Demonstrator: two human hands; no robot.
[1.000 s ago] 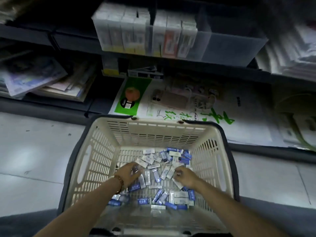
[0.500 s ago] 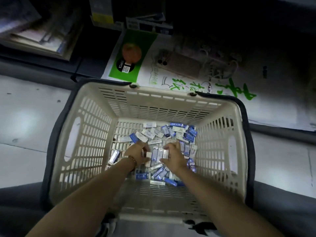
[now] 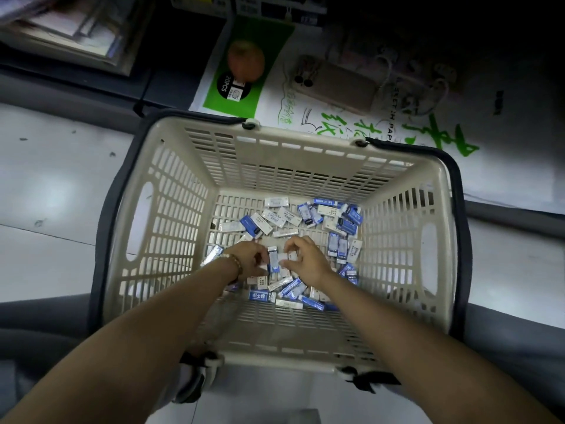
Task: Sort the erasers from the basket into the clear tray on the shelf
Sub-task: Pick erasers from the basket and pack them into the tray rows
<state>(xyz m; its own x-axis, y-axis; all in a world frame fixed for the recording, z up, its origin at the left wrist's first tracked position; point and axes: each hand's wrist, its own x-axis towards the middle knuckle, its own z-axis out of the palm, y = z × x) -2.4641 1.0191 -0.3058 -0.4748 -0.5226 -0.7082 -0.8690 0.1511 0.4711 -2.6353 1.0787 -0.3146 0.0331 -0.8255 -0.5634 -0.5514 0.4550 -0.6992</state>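
Note:
A cream slatted basket [image 3: 171, 215] with dark handles stands on the floor below me. Its bottom holds several small erasers [image 3: 333, 223] in blue and white sleeves, lying loose. Both my arms reach down into it. My left hand [image 3: 247, 255] has its fingers curled on erasers [image 3: 274, 259] at the middle of the heap. My right hand [image 3: 305, 258], close beside it, pinches a small stack of erasers [image 3: 289, 257] between thumb and fingers. The two hands nearly touch. The clear tray on the shelf is out of view.
Behind the basket a large white sheet [image 3: 336, 117] with green print lies on a low shelf, with an orange picture and a phone-like object [image 3: 333, 84] on it. Stacked papers [image 3: 70, 35] sit at the upper left. Pale floor tiles [image 3: 52, 191] flank the basket.
The camera has tipped down, so the shelf tray left the view. My hands have drawn together at the heap's middle and now pinch erasers between them.

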